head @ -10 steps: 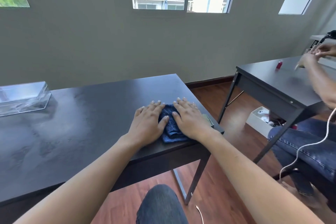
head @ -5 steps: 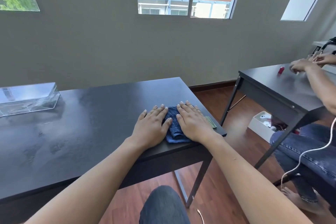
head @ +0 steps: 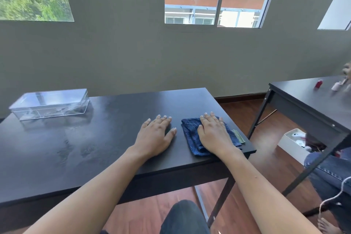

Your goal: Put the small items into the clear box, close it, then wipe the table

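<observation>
A folded dark blue cloth (head: 190,135) lies near the right end of the black table (head: 98,138). My right hand (head: 214,134) rests flat on top of it, fingers spread. My left hand (head: 156,136) lies flat on the bare tabletop just left of the cloth, apart from it, holding nothing. The clear box (head: 50,103) stands with its lid on at the table's far left; its contents are hard to make out. Streaky marks show on the tabletop's left part.
A small green flat object (head: 239,136) lies at the table's right edge beside the cloth. A second black table (head: 311,100) stands to the right with a red item (head: 319,83); another person sits there. A white bin (head: 296,143) is on the wooden floor.
My left hand has come off the cloth and shifted left onto the bare table. My right hand stays on the cloth. The view has tilted up.
</observation>
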`<action>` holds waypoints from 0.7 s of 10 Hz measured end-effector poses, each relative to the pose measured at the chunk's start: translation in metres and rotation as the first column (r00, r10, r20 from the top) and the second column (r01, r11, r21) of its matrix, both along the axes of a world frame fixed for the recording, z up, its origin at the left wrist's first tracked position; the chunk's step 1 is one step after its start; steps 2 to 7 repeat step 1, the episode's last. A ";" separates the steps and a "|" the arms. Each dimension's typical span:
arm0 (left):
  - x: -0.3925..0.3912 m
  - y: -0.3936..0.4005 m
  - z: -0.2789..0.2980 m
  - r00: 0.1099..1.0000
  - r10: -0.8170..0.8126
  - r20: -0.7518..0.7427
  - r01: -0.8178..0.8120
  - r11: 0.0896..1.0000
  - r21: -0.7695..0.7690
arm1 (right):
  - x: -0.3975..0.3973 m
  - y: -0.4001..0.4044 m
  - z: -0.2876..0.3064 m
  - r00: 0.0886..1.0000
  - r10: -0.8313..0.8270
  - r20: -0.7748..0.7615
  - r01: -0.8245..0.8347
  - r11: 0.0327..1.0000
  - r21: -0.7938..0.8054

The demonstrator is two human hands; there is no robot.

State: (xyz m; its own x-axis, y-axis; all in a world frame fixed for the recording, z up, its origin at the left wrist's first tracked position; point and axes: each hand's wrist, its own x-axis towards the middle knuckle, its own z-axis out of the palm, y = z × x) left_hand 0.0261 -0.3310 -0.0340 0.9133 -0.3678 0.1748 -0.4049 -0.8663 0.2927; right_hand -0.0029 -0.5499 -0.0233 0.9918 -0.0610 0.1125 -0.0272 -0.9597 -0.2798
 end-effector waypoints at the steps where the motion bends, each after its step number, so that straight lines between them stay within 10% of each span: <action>1: 0.003 0.036 0.001 0.997 0.079 0.006 -0.079 0.997 -0.011 | 0.005 0.019 0.000 0.997 0.043 0.057 -0.045 0.999 0.023; 7: 0.003 0.036 0.001 0.997 0.079 0.006 -0.079 0.997 -0.011 | 0.005 0.019 0.000 0.997 0.043 0.057 -0.045 0.999 0.023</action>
